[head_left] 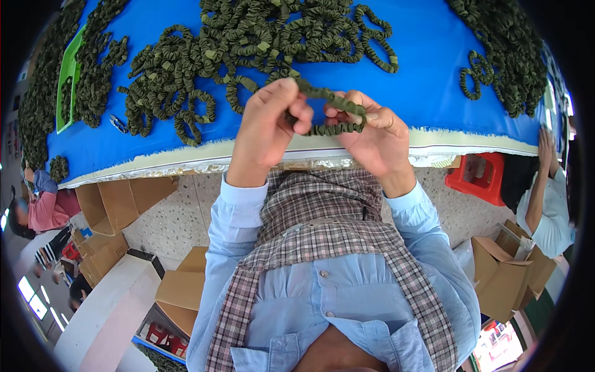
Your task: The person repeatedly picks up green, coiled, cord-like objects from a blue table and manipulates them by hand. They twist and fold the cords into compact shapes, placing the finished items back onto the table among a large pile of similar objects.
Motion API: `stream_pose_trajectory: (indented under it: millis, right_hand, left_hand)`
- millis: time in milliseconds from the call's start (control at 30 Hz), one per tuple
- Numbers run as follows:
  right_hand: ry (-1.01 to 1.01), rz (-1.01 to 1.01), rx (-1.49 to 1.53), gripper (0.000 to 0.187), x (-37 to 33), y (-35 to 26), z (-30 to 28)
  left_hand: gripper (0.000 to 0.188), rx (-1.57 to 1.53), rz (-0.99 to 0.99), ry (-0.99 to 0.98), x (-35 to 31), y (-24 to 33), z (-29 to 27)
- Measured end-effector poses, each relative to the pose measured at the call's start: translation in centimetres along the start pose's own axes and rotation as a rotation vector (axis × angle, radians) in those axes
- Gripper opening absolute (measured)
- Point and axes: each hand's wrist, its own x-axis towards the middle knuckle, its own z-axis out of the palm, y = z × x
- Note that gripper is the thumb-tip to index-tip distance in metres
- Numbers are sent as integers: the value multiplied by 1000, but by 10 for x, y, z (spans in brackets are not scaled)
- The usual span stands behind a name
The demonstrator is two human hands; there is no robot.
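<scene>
The left hand (266,127) and the right hand (379,137) pinch opposite ends of an olive-green ruched fabric loop (335,129), raised at the near edge of a blue-covered table (412,93). The left fingers hide part of the loop, and its upper strand is blurred. Beyond, a heap of matching loops (273,40) runs out of sight; at far left, more loops (93,80) crowd a bright-green tray (69,64).

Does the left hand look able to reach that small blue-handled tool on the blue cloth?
Probably; the small blue-handled tool lies uncovered, though the left hand holds a dark-green ruffled fabric loop and similar loops lie partly between.
</scene>
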Motion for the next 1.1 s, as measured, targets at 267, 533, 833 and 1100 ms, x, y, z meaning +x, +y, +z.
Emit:
stream_pose_trajectory:
  millis: [267, 533, 833, 1100]
  right_hand:
    - [26, 107, -415, 21, 7, -30, 25]
    - [120, 22, -964, 15, 20, -26, 28]
    - [256, -4, -540, 17, 26, -7, 11]
    - [288, 34, 130, 15, 18, -30, 8]
  left_hand:
    - [20, 547, 54, -57, -5, 1, 2]
    - [34, 348, 32, -170, -9, -1, 1]
    - [36, 455, 122, -119, -18, -7, 1]
    - [35, 246, 12, -175, -41, 13, -25]
